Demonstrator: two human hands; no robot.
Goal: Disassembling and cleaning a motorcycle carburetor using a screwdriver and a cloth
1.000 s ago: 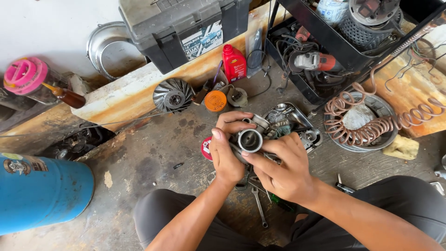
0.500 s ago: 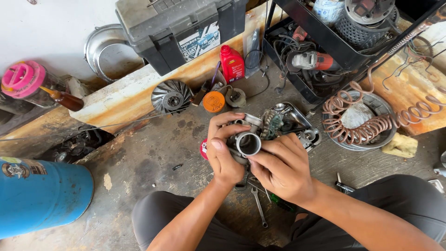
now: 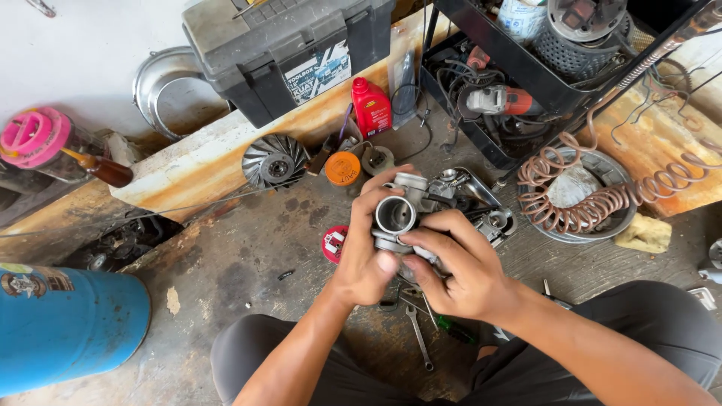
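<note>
Left hand (image 3: pixel 365 263) and right hand (image 3: pixel 459 267) are both gripping the metal carburetor (image 3: pixel 398 218) between them, above the wrenches (image 3: pixel 417 331); we are judging a steady, firm hold best while turning it.

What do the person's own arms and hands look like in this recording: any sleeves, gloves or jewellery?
Both forearms are bare to the frame edge, no sleeves showing. The left hand and right hand wear no gloves; no rings, watch or wristband show. Dark grey trousers cover the legs below.
</note>
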